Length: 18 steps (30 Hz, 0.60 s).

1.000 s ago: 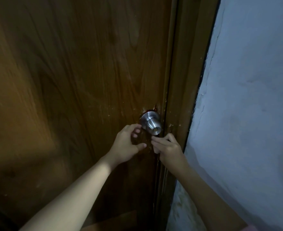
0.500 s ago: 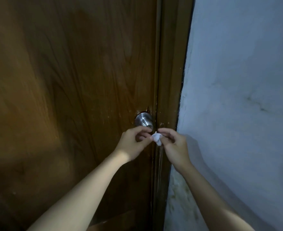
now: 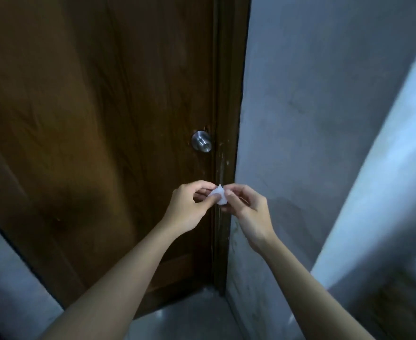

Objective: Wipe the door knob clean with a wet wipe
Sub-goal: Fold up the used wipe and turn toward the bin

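Observation:
A round silver door knob point(image 3: 201, 141) sits near the right edge of a brown wooden door point(image 3: 99, 119). Below it, away from the knob, a small crumpled white wet wipe point(image 3: 219, 194) is pinched between both hands. My left hand point(image 3: 189, 207) grips its left side with thumb and fingers. My right hand point(image 3: 247, 209) grips its right side. Neither hand touches the knob.
A dark wooden door frame point(image 3: 229, 143) runs down beside the knob. A pale grey wall point(image 3: 312, 119) stands to the right, with a lighter surface point(image 3: 385, 192) at the far right. The grey floor point(image 3: 189, 312) shows under the door.
Both hands have drawn back and down from the knob, now holding the wipe between them. The view has pulled back, so the knob looks smaller and higher.

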Available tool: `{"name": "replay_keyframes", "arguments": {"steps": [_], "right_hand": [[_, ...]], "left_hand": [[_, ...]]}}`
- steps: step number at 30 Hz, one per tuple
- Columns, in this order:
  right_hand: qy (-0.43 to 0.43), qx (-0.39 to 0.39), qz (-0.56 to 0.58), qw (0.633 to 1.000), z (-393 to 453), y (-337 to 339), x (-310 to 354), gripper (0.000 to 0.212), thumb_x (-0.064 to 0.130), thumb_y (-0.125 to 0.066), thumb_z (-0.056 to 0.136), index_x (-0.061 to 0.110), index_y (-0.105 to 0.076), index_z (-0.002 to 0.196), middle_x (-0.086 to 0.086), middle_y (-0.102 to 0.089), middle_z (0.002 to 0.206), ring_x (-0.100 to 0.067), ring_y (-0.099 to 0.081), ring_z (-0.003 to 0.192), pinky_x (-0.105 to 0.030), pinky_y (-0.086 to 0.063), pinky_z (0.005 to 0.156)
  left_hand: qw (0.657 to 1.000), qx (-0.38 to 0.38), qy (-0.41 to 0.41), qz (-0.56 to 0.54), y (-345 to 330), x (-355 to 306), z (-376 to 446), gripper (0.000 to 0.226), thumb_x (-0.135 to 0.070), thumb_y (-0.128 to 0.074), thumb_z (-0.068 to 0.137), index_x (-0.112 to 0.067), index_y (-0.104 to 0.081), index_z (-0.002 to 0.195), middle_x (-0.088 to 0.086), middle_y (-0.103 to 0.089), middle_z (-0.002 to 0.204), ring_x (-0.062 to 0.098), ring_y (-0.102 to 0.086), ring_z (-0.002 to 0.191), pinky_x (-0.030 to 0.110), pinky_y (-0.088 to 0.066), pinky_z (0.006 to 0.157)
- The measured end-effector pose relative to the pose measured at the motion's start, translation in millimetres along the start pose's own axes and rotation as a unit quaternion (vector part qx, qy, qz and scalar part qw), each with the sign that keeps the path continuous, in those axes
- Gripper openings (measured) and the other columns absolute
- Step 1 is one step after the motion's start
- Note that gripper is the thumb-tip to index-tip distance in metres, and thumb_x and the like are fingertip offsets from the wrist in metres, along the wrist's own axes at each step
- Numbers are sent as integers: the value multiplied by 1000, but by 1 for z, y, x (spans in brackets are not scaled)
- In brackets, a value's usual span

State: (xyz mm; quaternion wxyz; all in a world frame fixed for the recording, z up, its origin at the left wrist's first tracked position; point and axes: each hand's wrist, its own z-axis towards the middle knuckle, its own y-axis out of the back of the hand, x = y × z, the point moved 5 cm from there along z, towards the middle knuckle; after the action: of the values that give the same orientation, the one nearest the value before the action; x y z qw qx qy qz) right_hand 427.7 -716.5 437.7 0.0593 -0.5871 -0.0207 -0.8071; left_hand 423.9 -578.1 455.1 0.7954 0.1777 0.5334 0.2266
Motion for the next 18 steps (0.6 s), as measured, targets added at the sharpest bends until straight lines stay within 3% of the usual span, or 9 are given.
{"name": "replay_keyframes", "arguments": {"steps": [5,10,14,18], "right_hand": [[-29,-22,-20,999,-65,33,-5,14,7,-63,84,10,-66,98,-1,-67,81,-9,-68,73,-21,-54,65],[-84,-63,-21,994,-119,77,-24,18,2,-61,85,18,-67,79,7,-68,66,-8,-66,62,-20,-55,63],[-134,-105,-33,985,-157,117,-45,18,2,-60,85,16,-65,76,0,-67,66,-12,-63,58,-21,-55,63],[-169,-158,-44,972,-189,162,-66,14,0,-58,86,10,-65,80,-6,-63,66,-8,-62,53,-19,-54,59]], "left_hand": [[998,51,3,-29,-33,-18,-50,18,-27,-63,83,-18,-70,97,-3,-72,91,7,-66,85,24,-54,78],[989,111,46,-82,-92,-21,-87,17,-24,-63,84,-13,-71,94,3,-73,86,9,-68,76,27,-54,74],[976,144,90,-140,-147,-20,-114,10,-19,-62,85,-16,-72,87,1,-71,76,3,-63,64,18,-49,65],[958,185,140,-167,-206,-20,-135,18,-18,-58,87,-8,-71,95,5,-70,79,-2,-60,60,6,-41,55]]}}
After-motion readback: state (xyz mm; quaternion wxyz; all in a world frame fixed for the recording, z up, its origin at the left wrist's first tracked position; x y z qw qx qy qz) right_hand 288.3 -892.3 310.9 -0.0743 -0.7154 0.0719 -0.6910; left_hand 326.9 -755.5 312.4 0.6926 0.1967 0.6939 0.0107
